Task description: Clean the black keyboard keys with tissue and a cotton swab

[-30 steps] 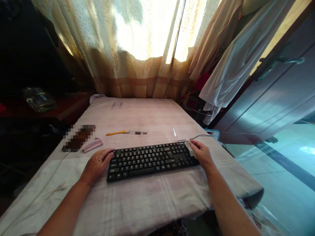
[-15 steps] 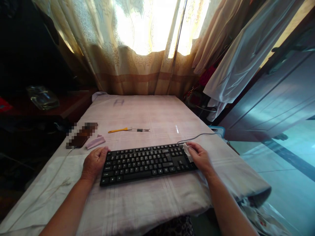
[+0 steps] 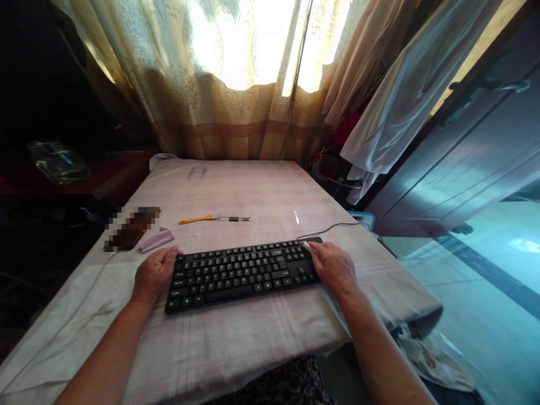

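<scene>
Evidently, the left hand [image 3: 154, 271] met 1 end of a black keyboard [image 3: 236, 277] while the right hand [image 3: 335, 267] occupied the other.
At far left on the cloth-covered table [image 3: 248, 191] lay a dark pixelated object [image 3: 131, 230], with a folded pink strip [image 3: 157, 239] just beside it. Next, the left hand touched the keyboard's far left corner, its fingers curled close together; their tips were partly hidden, so whether they gripped could not be told. Beyond the keyboard, apart from it, lay 1 yellow-handled tool [image 3: 195, 220]. The keyboard sat slightly aslant near the table's front edge, between both hands. Over its number pad, the right thumb and fingers pinched a white wipe [image 3: 306, 246], mostly covered by the hand. A thin cable [image 3: 329, 229] ran off rightward behind.
</scene>
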A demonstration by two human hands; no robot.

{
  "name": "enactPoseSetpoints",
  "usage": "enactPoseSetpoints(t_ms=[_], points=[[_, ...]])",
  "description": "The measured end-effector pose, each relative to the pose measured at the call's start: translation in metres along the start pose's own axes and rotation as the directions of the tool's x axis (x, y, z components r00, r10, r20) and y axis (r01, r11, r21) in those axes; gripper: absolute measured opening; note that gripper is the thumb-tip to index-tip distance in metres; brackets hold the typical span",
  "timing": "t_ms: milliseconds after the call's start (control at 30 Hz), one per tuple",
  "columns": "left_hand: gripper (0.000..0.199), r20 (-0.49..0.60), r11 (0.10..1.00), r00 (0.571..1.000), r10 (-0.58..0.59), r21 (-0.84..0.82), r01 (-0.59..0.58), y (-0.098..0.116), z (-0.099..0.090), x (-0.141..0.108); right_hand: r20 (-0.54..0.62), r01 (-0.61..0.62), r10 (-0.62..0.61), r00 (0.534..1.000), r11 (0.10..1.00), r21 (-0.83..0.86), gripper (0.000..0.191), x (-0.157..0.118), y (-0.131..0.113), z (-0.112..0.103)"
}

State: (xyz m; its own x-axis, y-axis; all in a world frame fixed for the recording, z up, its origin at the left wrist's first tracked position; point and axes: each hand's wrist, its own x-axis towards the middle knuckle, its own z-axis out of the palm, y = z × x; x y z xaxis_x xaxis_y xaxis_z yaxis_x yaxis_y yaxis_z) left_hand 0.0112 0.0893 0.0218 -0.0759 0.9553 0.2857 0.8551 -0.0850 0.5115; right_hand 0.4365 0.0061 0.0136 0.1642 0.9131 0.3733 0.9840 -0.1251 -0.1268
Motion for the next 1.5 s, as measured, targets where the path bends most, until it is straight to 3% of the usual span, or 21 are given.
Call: enactPoseSetpoints(t_ms=[200,300,400,600,800,867,1000,1067,1167,1300,1400,1500], points=[[0.046,0.01,0.999,0.999,-0.035,0.012,0.035,0.001,0.0,0.0,-0.175,-0.002,0.047,0.984,0.968,0.249,0.034,-0.008,0.0,0.009],[0.043,0.012,0.999,0.999,-0.047,0.018,0.047,0.0,0.0,0.001,-0.258,0.07,0.019,0.966,0.941,0.331,0.03,-0.013,-0.004,0.013],[0.042,0.019,0.998,0.998,-0.06,0.021,0.059,0.0,-0.001,0.002,-0.29,0.132,-0.041,0.956,0.945,0.3,0.028,-0.017,-0.006,0.013],[0.038,0.057,0.997,0.996,-0.071,0.016,0.07,0.004,-0.007,0.0,-0.272,0.046,0.005,0.962,0.982,0.181,0.025,-0.019,-0.008,0.013],[0.037,0.038,0.996,0.996,-0.085,0.003,0.085,0.008,-0.009,0.002,-0.267,0.025,0.039,0.963,0.972,0.232,0.028,-0.019,-0.006,0.019],[0.037,0.032,0.996,0.995,-0.092,0.006,0.092,0.008,-0.009,0.002,-0.292,0.018,0.076,0.953,0.951,0.308,0.029,-0.019,-0.004,0.021],[0.033,0.02,0.997,0.997,-0.078,0.009,0.078,0.007,-0.009,0.003,-0.356,-0.108,0.285,0.89,0.89,0.442,0.031,-0.017,0.005,0.026],[0.032,0.037,0.996,0.995,-0.088,0.011,0.087,0.006,-0.01,0.003,-0.362,-0.129,0.311,0.879,0.885,0.448,0.029,-0.017,0.009,0.026],[0.034,0.083,0.984,0.98,-0.179,0.038,0.176,0.009,-0.01,0.004,-0.345,-0.028,0.189,0.919,0.906,0.422,0.026,-0.015,0.009,0.022],[0.038,0.118,0.969,0.962,-0.245,0.058,0.24,0.012,-0.011,0.006,-0.226,0.175,-0.089,0.97,0.902,0.396,0.024,-0.006,-0.006,0.009],[0.039,0.13,0.965,0.956,-0.264,0.052,0.259,0.011,-0.009,0.007,-0.122,0.309,-0.284,0.951,0.891,0.334,0.024,0.004,-0.019,0.002],[0.038,0.131,0.961,0.952,-0.278,0.034,0.276,0.006,-0.006,0.007,-0.031,0.358,-0.364,0.931,0.893,0.274,0.023,0.012,-0.02,-0.001]])
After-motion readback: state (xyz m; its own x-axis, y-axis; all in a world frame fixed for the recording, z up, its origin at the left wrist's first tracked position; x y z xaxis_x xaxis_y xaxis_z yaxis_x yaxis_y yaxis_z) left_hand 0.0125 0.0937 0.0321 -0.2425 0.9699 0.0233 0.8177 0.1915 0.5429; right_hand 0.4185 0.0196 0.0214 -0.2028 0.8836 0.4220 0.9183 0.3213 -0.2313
